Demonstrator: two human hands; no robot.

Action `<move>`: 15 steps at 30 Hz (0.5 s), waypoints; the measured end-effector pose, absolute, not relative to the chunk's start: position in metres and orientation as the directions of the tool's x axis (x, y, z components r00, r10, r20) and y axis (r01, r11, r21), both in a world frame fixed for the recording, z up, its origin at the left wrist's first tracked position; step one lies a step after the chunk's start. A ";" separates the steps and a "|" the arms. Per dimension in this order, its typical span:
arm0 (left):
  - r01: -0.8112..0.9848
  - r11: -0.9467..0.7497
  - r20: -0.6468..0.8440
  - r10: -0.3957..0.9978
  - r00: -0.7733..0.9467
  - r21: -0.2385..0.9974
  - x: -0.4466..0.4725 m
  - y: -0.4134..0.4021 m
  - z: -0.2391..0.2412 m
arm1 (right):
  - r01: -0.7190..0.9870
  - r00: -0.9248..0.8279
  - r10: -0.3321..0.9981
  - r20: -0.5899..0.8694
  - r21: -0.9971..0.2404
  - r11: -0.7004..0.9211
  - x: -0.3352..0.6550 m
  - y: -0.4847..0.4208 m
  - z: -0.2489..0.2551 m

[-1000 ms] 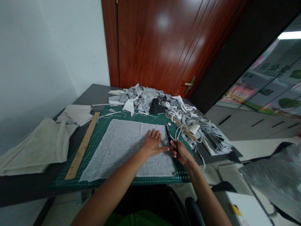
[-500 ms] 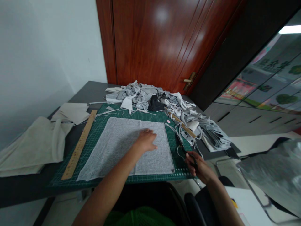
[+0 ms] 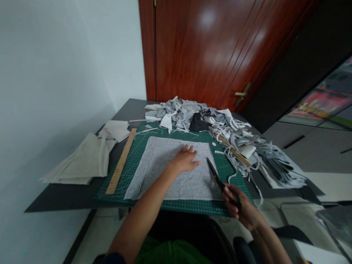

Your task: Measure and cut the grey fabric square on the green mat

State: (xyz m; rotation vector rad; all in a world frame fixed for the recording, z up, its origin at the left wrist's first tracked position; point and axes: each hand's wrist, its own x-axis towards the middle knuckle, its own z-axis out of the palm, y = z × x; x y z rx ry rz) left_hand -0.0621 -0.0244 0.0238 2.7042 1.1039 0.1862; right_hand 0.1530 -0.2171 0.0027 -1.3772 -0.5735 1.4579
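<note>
A piece of grey fabric [image 3: 165,161] lies spread on the green cutting mat [image 3: 192,206]. My left hand [image 3: 184,160] rests on it with the fingers apart, palm down. In my right hand [image 3: 237,201] is a pair of black scissors [image 3: 216,177], the fingers wrapped round the handles. The blades point up and left, over the fabric's right edge, and look closed. Whether they touch the cloth I cannot tell. A small pink piece [image 3: 213,144] lies on the mat past the fabric's upper right corner.
A wooden ruler [image 3: 121,161] lies along the mat's left side. Folded cream cloth [image 3: 85,161] sits left of it. Grey and white fabric scraps [image 3: 187,110] are heaped along the back and right, with another wooden strip [image 3: 232,149] among them. A brown door [image 3: 198,51] stands behind.
The scissors have moved from the mat beside the fabric to over its right edge. My left hand stays on the fabric with its fingers spread. The camera view has turned left.
</note>
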 end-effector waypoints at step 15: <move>0.818 -0.509 0.035 0.854 0.520 0.266 -0.115 0.010 0.032 | -0.263 0.142 0.941 -0.307 -0.928 -0.264 0.171 -0.220 -0.002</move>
